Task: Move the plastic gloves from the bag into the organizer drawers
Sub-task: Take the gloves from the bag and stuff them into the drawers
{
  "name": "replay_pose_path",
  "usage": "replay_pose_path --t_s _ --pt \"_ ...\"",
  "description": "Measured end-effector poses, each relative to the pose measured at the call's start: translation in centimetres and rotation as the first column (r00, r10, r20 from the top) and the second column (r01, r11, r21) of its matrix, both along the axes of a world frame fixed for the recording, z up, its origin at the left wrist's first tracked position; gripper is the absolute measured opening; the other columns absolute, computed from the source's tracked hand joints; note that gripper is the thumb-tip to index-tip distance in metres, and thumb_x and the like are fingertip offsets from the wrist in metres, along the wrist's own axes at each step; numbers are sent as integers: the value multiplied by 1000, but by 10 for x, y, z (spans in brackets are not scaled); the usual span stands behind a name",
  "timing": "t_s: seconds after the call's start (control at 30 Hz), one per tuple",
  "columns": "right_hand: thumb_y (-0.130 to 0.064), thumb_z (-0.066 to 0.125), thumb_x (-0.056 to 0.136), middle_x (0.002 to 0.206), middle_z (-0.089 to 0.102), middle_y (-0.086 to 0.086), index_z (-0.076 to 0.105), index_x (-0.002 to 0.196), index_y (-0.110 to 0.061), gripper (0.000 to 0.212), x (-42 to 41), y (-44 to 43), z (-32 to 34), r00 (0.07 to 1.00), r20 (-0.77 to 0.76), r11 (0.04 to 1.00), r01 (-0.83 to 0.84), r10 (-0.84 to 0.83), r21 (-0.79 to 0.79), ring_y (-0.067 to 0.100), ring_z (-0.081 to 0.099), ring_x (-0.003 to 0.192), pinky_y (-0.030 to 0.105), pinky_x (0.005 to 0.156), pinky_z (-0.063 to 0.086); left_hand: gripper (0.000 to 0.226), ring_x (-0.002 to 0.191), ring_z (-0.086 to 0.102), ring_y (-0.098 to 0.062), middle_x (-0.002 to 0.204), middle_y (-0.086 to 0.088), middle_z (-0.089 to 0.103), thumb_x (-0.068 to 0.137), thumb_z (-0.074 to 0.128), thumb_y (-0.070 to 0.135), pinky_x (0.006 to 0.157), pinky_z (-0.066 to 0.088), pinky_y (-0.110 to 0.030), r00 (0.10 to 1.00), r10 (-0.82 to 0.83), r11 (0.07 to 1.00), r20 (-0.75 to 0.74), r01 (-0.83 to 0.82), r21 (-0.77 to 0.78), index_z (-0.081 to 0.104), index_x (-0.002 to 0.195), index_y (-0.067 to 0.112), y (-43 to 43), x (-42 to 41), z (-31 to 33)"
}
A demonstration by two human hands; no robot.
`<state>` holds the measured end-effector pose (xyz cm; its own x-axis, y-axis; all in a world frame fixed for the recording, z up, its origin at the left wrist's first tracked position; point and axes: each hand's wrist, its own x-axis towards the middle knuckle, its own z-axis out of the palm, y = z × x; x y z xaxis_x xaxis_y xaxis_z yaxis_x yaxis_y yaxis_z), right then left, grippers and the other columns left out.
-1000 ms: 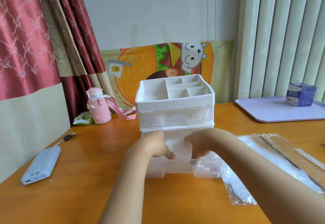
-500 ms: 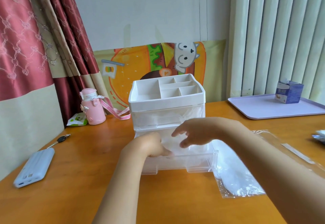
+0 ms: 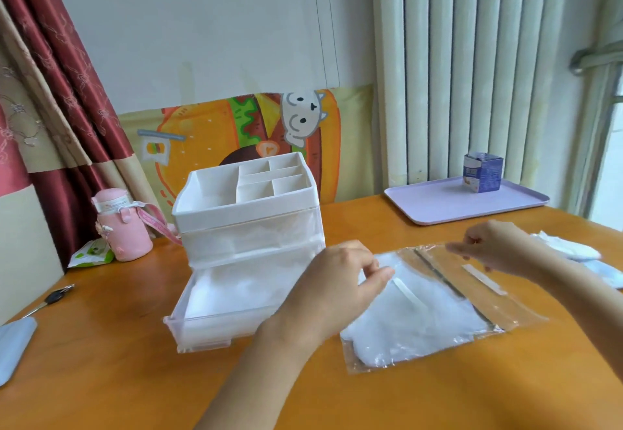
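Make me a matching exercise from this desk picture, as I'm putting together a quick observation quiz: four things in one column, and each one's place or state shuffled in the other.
Things
1. pink bottle
2. blue carton
3. bottom drawer
4. clear bag

Places or states
A. standing on the lilac tray
B. pulled out of the organizer
C. lying flat on the table, white gloves inside
D. next to the red curtain

Pairs: 1-D, 2-A, 3-B, 4-C
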<state>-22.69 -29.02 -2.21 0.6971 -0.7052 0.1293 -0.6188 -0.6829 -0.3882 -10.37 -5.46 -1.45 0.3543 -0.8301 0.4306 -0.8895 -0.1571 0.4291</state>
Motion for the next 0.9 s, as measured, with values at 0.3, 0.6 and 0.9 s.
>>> replay_pose_path --t_s 0.3,0.6,0.9 --pt "-44 59 90 79 68 4 66 82 -15 31 -9 -25 -46 999 -7 954 33 -33 298 18 62 73 29 70 51 56 139 31 -16 151 -3 36 97 46 48 114 22 -30 990 128 923 -59 -97 372 43 141 15 -86 -10 -75" --pt "1 59 81 85 70 7 71 93 -19 26 -13 -37 -59 995 15 848 -93 100 521 17 61 69 26 65 53 78 147 -15 -26 162 -3 -9 93 24 68 116 -13 -49 954 300 783 14 -255 568 1 155 26 -102 1 -116" --pt "-2 66 83 72 67 8 71 80 -11 11 -3 -31 -72 999 33 890 11 -29 455 17 60 55 22 47 50 69 148 -13 -21 162 -1 -7 96 19 63 118 -12 -45 947 320 808 23 -285 515 4 155 28 -102 5 -123"
